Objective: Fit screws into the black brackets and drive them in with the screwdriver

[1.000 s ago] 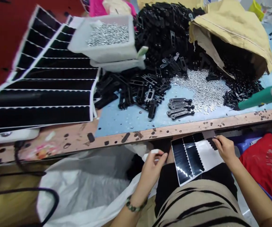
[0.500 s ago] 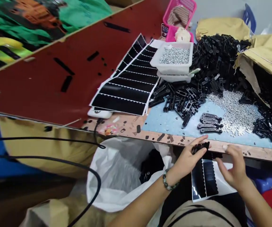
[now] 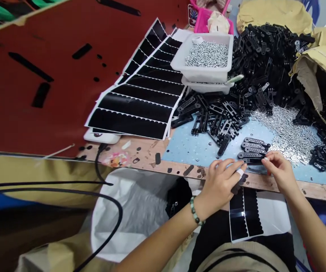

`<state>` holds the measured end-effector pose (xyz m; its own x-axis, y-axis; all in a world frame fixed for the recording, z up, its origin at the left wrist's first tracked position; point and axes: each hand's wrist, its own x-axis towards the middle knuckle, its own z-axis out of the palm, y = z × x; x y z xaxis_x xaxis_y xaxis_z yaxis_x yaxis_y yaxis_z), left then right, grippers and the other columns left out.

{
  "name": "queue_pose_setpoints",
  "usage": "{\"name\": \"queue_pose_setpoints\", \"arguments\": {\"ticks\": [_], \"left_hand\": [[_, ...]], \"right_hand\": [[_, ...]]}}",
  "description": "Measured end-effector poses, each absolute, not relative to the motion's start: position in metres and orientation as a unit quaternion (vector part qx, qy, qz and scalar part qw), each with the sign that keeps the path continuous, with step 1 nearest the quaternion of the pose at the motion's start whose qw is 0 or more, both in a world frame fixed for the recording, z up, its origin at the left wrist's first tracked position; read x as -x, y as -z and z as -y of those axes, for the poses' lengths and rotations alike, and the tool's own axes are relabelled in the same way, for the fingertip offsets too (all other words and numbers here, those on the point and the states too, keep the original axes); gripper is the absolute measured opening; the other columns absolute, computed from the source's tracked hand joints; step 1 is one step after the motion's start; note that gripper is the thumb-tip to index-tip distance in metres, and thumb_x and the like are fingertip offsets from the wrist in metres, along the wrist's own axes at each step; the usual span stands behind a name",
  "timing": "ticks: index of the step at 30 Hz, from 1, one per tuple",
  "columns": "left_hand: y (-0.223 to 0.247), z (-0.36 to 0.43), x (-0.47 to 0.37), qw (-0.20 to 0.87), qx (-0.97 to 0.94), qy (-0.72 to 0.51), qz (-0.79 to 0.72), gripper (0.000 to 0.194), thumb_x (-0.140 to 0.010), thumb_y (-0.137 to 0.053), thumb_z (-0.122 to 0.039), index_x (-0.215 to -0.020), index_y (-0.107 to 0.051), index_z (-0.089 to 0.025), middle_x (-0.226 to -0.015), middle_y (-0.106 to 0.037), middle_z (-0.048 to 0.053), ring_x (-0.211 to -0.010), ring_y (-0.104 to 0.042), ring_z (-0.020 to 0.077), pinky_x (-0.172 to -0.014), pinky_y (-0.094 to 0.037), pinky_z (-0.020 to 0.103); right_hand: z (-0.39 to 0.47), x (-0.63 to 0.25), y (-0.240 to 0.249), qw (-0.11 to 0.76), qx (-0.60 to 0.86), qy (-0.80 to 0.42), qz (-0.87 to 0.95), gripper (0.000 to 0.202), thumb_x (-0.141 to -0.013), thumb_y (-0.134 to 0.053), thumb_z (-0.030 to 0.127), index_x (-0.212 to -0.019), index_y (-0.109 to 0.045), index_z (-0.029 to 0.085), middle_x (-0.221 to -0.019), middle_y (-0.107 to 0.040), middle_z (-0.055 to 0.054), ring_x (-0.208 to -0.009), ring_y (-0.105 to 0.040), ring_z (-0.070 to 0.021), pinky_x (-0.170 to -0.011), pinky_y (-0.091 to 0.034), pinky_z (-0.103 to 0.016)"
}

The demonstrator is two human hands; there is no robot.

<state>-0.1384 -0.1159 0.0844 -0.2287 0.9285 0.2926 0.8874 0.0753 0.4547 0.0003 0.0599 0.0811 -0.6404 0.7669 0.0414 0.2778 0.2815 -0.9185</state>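
My left hand [image 3: 222, 182], a bracelet at its wrist, reaches over the table edge with its fingers bent at the left end of a short row of black slotted parts [image 3: 254, 148]. Something dark shows under its palm, partly hidden. My right hand [image 3: 280, 170] pinches at the right end of the nearest black part; what lies between its fingertips is too small to name. A sheet with black scalloped strips [image 3: 246, 215] rests on my lap below both hands.
Black parts [image 3: 260, 68] are heaped behind, beside loose silver screws [image 3: 290, 132]. A white tub [image 3: 202, 71] of screws stands beside black-strip sheets [image 3: 140, 94]. A red board [image 3: 66, 124] rises at left; a white bag [image 3: 143, 204] hangs below the table edge [image 3: 180, 170].
Both hands have moved from the sheet on the lap up to the row of black parts on the table. The view has shifted closer to the table.
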Motion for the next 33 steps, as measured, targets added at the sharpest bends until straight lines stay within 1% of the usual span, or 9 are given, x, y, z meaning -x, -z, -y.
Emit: {"name": "queue_pose_setpoints", "arguments": {"ticks": [3,6,8,12,16,22,30,33], "left_hand": [[-0.08,0.108,0.14,0.021,-0.651,-0.223,-0.725,0.044,-0.087,-0.044,-0.005,-0.127,-0.056,-0.019,-0.129,-0.061,0.006,-0.115,-0.05,0.0263,-0.098,-0.029,0.047],[-0.077,0.105,0.14,0.005,-0.654,-0.223,-0.723,0.041,-0.089,-0.042,-0.006,-0.125,-0.057,-0.018,-0.127,-0.062,0.006,-0.113,-0.052,0.024,-0.099,-0.028,0.046],[-0.076,0.105,0.141,0.0,-0.653,-0.231,-0.721,0.039,-0.09,-0.042,-0.006,-0.124,-0.057,-0.018,-0.126,-0.063,0.006,-0.112,-0.053,0.0227,-0.099,-0.028,0.045],[-0.075,0.106,0.144,-0.003,-0.656,-0.243,-0.715,0.038,-0.09,-0.042,-0.006,-0.124,-0.057,-0.018,-0.125,-0.063,0.006,-0.112,-0.054,0.0218,-0.1,-0.028,0.045],[-0.075,0.106,0.144,-0.002,-0.658,-0.244,-0.712,0.037,-0.092,-0.042,-0.008,-0.125,-0.056,-0.018,-0.125,-0.063,0.006,-0.113,-0.053,0.0216,-0.1,-0.027,0.044],[-0.075,0.106,0.146,-0.004,-0.659,-0.253,-0.708,0.035,-0.093,-0.04,-0.007,-0.123,-0.056,-0.016,-0.124,-0.064,0.005,-0.112,-0.053,0.0214,-0.101,-0.026,0.045],[-0.075,0.106,0.147,0.0,-0.66,-0.254,-0.707,0.035,-0.094,-0.041,-0.009,-0.123,-0.056,-0.018,-0.124,-0.064,0.005,-0.111,-0.053,0.0208,-0.101,-0.025,0.045],[-0.075,0.106,0.147,-0.001,-0.66,-0.255,-0.706,0.034,-0.094,-0.041,-0.01,-0.123,-0.057,-0.017,-0.123,-0.064,0.005,-0.11,-0.054,0.0209,-0.101,-0.025,0.045]], "right_hand": [[-0.061,0.011,-0.077,0.204,0.367,-0.537,0.732,0.027,-0.075,-0.066,0.04,-0.062,-0.061,0.017,-0.091,-0.055,-0.007,-0.07,-0.054,-0.0145,-0.054,-0.045,-0.027],[-0.06,0.014,-0.078,0.185,0.38,-0.531,0.735,0.024,-0.074,-0.066,0.036,-0.06,-0.061,0.018,-0.091,-0.055,-0.006,-0.074,-0.053,-0.0159,-0.061,-0.046,-0.029],[-0.061,0.014,-0.08,0.174,0.378,-0.536,0.734,0.022,-0.074,-0.065,0.035,-0.06,-0.061,0.018,-0.091,-0.055,-0.006,-0.076,-0.053,-0.0165,-0.062,-0.045,-0.029],[-0.062,0.013,-0.081,0.163,0.377,-0.561,0.719,0.022,-0.073,-0.066,0.036,-0.061,-0.062,0.019,-0.091,-0.055,-0.006,-0.072,-0.052,-0.0158,-0.06,-0.044,-0.029],[-0.062,0.014,-0.082,0.154,0.378,-0.538,0.738,0.021,-0.074,-0.066,0.034,-0.061,-0.062,0.019,-0.091,-0.054,-0.005,-0.067,-0.05,-0.0138,-0.059,-0.043,-0.029],[-0.063,0.016,-0.084,0.155,0.381,-0.54,0.734,0.024,-0.075,-0.065,0.036,-0.061,-0.061,0.018,-0.09,-0.054,-0.006,-0.07,-0.051,-0.0151,-0.055,-0.043,-0.027],[-0.064,0.017,-0.085,0.143,0.377,-0.558,0.725,0.025,-0.074,-0.067,0.039,-0.061,-0.062,0.018,-0.088,-0.055,-0.005,-0.066,-0.05,-0.0135,-0.052,-0.042,-0.027],[-0.062,0.017,-0.086,0.15,0.377,-0.536,0.74,0.025,-0.075,-0.066,0.038,-0.06,-0.061,0.018,-0.087,-0.055,-0.005,-0.065,-0.05,-0.0132,-0.052,-0.041,-0.026]]}}
